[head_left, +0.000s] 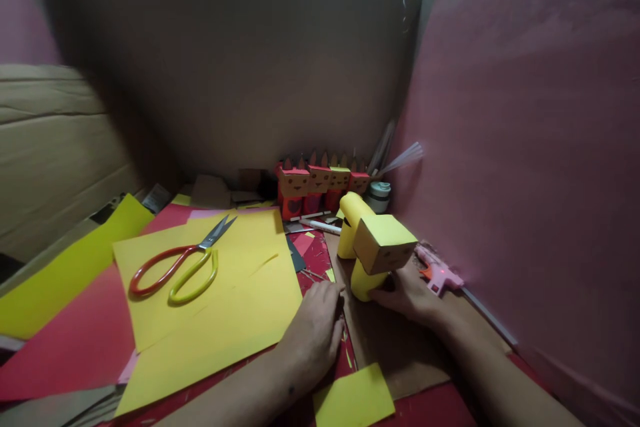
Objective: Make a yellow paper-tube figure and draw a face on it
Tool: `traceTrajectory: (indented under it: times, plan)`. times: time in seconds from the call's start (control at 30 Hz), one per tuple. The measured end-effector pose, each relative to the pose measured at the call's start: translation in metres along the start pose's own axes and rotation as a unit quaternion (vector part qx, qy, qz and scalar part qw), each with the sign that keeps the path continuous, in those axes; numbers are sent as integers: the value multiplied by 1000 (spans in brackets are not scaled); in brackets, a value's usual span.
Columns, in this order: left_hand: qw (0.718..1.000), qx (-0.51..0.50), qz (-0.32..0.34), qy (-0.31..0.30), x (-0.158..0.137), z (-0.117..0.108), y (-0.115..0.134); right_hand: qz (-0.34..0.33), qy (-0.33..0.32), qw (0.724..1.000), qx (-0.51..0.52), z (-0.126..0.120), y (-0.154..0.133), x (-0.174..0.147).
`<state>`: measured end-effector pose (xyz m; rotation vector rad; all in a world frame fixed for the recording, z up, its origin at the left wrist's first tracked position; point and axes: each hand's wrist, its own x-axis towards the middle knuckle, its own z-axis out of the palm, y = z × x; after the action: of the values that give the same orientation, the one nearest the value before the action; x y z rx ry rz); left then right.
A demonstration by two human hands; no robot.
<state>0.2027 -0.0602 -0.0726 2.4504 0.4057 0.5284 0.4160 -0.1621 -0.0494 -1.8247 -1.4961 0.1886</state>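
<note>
Box-headed yellow figure (384, 247) stood on brown cardboard (395, 360), partly blocking a yellow tube (353, 213) | right hand (407, 295) gripped the figure's base | left hand (315, 325) curled nearby; whether pinching anything, couldn't tell | pink glue gun (441, 275) lay right | scissors (206, 244) lay on yellow sheet (250, 307), left | box figures (319, 179) behind bore drawn faces

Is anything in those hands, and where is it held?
The right hand's grip holds the box-headed figure low on its yellow tube body; the left hand's grip holds nothing visible.
</note>
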Motion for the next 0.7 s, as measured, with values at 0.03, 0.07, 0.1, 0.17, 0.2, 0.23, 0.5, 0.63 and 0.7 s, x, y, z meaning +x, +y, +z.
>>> traceTrajectory:
  times: [0.03, 0.07, 0.1, 0.17, 0.2, 0.23, 0.5, 0.63, 0.7]
  plan:
    - [1000, 0, 2, 0, 0, 0, 0, -16, -6, 1000, -4, 0, -2, 1]
    - [1000, -2, 5, -1, 0, 0, 1, -29, -9, 999, -9, -1, -4, 1]
    - [1000, -6, 7, -1, 0, 0, 1, -35, -11, 999, -13, -1, -6, 1]
    - [1000, -11, 8, 0, 0, 0, 0, -29, -15, 999, -19, 0, -6, 2]
    - [1000, -11, 7, 0, -1, -1, 0, -24, -14, 999, -19, 0, -6, 2]
    - [1000, -12, 6, -1, -1, -1, 0, -20, -12, 1000, -18, 1, -5, 2]
    - [1000, -13, 4, -11, 1, -1, 1, -15, 18, 1000, -15, 6, 2, 1]
    - [1000, -10, 4, -13, 1, 0, 0, -16, 21, 999, -19, 6, 0, 2]
    - [1000, -7, 2, -11, 1, 0, 0, -17, 22, 999, -17, 5, -2, 2]
